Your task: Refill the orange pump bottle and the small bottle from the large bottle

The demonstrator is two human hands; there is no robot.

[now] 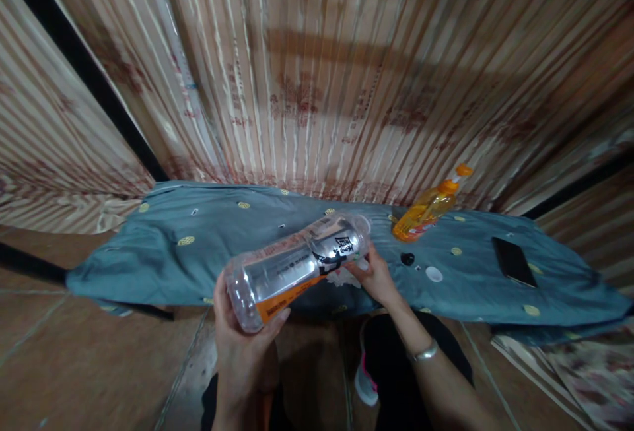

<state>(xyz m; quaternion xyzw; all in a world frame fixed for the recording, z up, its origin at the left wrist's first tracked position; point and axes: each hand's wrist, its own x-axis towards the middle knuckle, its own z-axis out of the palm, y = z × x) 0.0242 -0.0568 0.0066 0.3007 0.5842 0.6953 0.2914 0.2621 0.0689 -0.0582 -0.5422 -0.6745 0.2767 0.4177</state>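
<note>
A large clear plastic bottle with a silver and orange label lies tilted across both hands, above the cloth-covered bench. My left hand is wrapped round its base end, thumb on the near side. At the other end, my right hand grips the bottle near its neck; some of those fingers are hidden. Just right of that hand, a small black object and a white round disc rest on the cloth. Farther back stands an orange pump bottle with liquid in it.
A teal patterned cloth covers the narrow bench. A dark phone-like slab lies at its right. Striped curtains hang close behind, with black poles at both sides. My knees and a shoe are below the front edge.
</note>
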